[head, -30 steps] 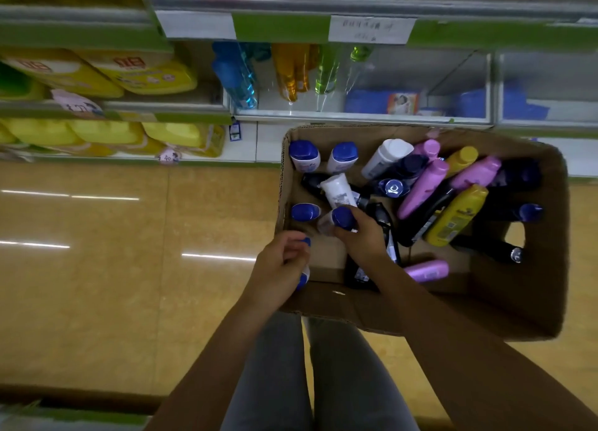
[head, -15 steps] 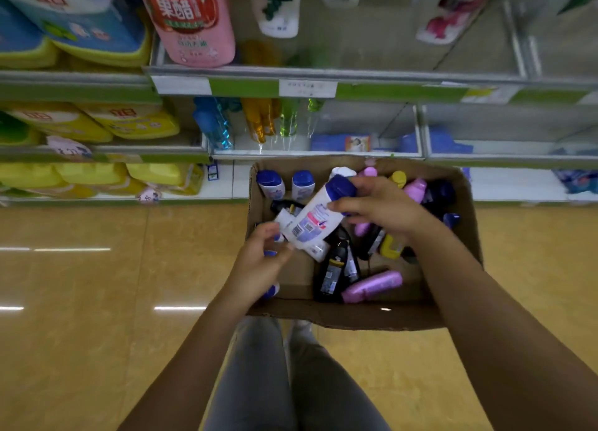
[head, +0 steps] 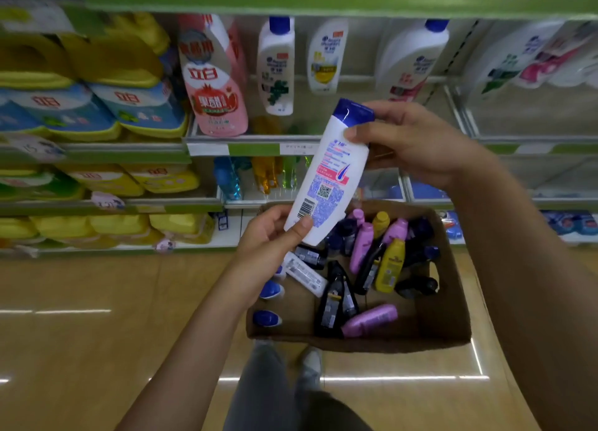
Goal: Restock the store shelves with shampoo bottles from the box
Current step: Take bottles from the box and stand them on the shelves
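A white shampoo bottle [head: 326, 174] with a blue cap is held up above the cardboard box [head: 449, 307], its back label toward me. My right hand [head: 411, 142] grips it near the cap. My left hand [head: 271, 239] holds its bottom end, thumb across the label. Inside the box lie several pink, black, yellow and blue-capped bottles. On the shelf [head: 255, 139] behind stand white shampoo bottles with blue caps [head: 276, 64].
Pink, blue and yellow detergent pouches fill the shelves at left. Lower shelves hold blue, orange and green bottles. The box sits on a tan tiled floor, with my legs just below it.
My right hand lifted the white bottle out of the box and raised it toward the shelves. My left hand left the box and took the bottle's bottom. My view tilted up.
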`<state>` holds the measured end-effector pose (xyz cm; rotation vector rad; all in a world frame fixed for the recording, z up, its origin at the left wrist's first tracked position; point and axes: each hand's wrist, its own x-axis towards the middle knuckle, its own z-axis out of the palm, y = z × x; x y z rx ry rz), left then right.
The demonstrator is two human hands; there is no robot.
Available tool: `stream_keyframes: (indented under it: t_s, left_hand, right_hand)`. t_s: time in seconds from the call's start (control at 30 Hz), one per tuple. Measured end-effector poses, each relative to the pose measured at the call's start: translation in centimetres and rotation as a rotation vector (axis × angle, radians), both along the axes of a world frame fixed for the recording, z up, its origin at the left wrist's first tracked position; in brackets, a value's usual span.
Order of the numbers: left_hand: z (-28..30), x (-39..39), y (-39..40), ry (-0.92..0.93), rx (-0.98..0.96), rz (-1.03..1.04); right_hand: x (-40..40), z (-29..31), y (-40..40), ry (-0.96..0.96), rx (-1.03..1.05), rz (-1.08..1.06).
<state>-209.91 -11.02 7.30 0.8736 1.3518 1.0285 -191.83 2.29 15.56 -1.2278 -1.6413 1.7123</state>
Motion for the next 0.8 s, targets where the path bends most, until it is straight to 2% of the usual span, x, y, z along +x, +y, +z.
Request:
stream_keyframes:
  t_s: [0.13,0.2,0.3,0.37,0.43,0.57,0.6,0.67,0.8]
  left_hand:
    - [2.7,0.9,-0.4,0.000,0.103,0.093]
    - [3.7,1.5,-0.6,0.107,0.168,0.165]
    - [4.9,2.2,-0.8,0.317,0.305,0.175]
    - [6.0,2.5,-1.0,0.393,0.357,0.183]
    - [7.2,2.3,-1.1,0.358,0.346,0.132]
    - [9.3,1.6,-0.6,0.084,0.192,-0.125]
    - [9.6,1.7,-0.5,0.101,0.187,-0.139]
    - [10.0,2.0,-0.3,0.220,0.228,-0.124]
    - [10.1,2.7,-0.3,0.523,0.329,0.019]
  right_hand:
    - [-1.0,2.0,-1.2,0.097,0.045,-0.103]
    - [-1.8,2.7,-2.1,0.086,0.068,-0.159]
    - [-2.9,3.5,-3.2,0.055,0.106,-0.252]
    - [-3.4,4.1,-3.3,0.089,0.138,-0.307]
    - [-3.5,5.0,-3.3,0.130,0.163,-0.327]
    - [-3.2,6.2,-3.3,0.222,0.197,-0.247]
    - [-3.1,6.4,-3.4,0.245,0.190,-0.223]
    - [-3.1,6.9,-3.6,0.266,0.182,-0.201]
    - [-3.1,8.1,-4.3,0.164,0.276,-0.166]
